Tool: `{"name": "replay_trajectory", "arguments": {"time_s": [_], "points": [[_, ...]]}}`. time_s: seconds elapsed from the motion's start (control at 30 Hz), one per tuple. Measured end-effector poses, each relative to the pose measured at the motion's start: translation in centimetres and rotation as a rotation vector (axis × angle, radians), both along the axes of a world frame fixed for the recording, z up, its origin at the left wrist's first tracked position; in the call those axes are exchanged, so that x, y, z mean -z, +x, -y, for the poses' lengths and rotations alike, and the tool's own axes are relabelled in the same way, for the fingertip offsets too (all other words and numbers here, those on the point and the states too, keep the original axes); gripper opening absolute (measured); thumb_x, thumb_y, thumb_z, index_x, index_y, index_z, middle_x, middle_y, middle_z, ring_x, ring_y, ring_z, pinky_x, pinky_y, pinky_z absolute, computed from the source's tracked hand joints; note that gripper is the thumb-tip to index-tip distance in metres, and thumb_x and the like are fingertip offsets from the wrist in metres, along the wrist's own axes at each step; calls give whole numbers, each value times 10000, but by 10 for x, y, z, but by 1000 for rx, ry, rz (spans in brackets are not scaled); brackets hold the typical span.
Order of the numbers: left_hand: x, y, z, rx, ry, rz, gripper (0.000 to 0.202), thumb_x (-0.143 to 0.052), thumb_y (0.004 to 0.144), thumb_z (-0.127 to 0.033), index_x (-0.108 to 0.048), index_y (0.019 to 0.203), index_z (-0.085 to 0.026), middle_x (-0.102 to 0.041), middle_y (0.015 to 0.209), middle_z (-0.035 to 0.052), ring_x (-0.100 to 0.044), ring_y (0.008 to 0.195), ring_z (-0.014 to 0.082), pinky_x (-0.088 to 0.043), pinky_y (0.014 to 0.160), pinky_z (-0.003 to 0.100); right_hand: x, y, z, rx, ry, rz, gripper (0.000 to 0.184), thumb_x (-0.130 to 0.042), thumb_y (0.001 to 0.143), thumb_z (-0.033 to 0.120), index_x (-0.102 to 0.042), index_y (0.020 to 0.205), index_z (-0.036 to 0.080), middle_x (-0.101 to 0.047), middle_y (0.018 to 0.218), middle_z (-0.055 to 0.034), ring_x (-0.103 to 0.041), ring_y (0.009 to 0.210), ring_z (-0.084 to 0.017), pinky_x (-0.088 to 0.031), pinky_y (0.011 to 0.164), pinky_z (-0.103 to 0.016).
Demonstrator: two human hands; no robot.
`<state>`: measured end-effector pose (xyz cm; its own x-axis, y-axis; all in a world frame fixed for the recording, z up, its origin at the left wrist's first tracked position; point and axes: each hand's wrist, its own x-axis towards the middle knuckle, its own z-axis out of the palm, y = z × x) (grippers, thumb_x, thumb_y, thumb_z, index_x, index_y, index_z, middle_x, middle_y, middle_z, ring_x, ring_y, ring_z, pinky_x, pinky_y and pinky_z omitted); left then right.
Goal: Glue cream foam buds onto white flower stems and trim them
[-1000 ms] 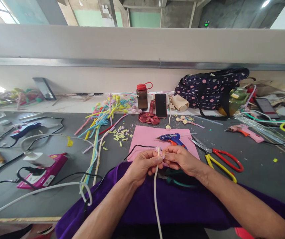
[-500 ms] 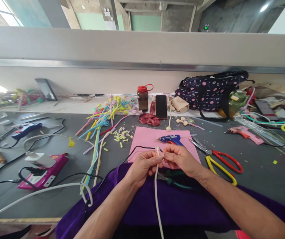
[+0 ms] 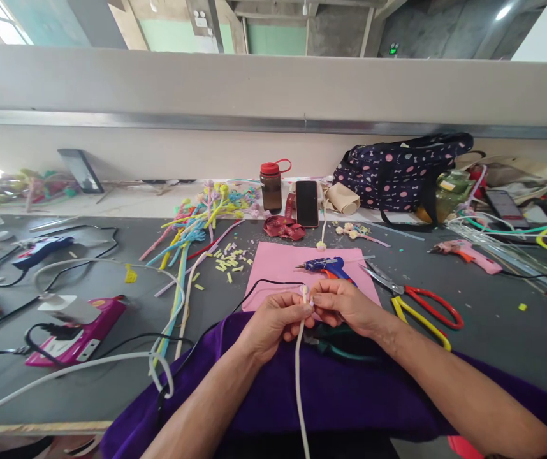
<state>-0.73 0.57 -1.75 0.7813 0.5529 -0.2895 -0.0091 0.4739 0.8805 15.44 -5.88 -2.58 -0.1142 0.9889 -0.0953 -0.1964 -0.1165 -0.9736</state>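
My left hand [image 3: 280, 322] is closed around a cream-white cord [image 3: 298, 382], which hangs down over the purple cloth [image 3: 350, 395] on my lap. A small pale knob tops the cord just above my fingertips. My right hand [image 3: 343, 307] pinches a tiny whitish piece against the cord's upper end; its exact kind is too small to make out. Just beyond my hands, a blue glue gun [image 3: 327, 265] lies on a pink sheet [image 3: 273, 261]. Under my right hand, green-handled pliers [image 3: 338, 344] are partly hidden.
Scissors [image 3: 431, 306] with red and yellow handles lie right of the sheet. Yellow-green snippets [image 3: 230, 260] and colourful cords [image 3: 192, 233] lie left. A bottle [image 3: 270, 188], a phone [image 3: 306, 204] and a patterned bag [image 3: 393, 175] stand behind. A pink power strip [image 3: 82, 335] sits at left.
The whole view has shifted slightly, so things appear a little further left and mostly higher. Both hands keep nearly the same pose at the cord's top.
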Motion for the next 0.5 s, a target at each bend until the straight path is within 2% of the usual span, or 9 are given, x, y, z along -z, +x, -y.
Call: {"name": "replay_trajectory", "arguments": {"time_s": [0.17,0.33,0.5], "points": [[0,1,0,-51,26,-9,199,-714,679,-279,-604,637,-119,-617,559,5,-379,374,11,-214,347,138,-8,-3,2,91,35,79,230,-609,790,373,-550,761,153,-498,523,52,-388,395,-49,-248,372,-169],[-2,1,0,-167,78,-1,220,-723,670,-286,-585,600,-129,-634,560,9,-384,369,15,-225,354,148,-20,7,4,256,113,114,191,-599,797,325,-529,737,158,-500,589,46,-399,425,-47,-271,406,-181],[-2,0,1,-260,98,38,198,-714,677,-289,-598,633,-135,-647,573,15,-383,376,19,-224,365,149,-22,16,5,316,113,103,223,-583,801,350,-510,700,165,-474,563,52,-373,404,-50,-216,389,-188]]}}
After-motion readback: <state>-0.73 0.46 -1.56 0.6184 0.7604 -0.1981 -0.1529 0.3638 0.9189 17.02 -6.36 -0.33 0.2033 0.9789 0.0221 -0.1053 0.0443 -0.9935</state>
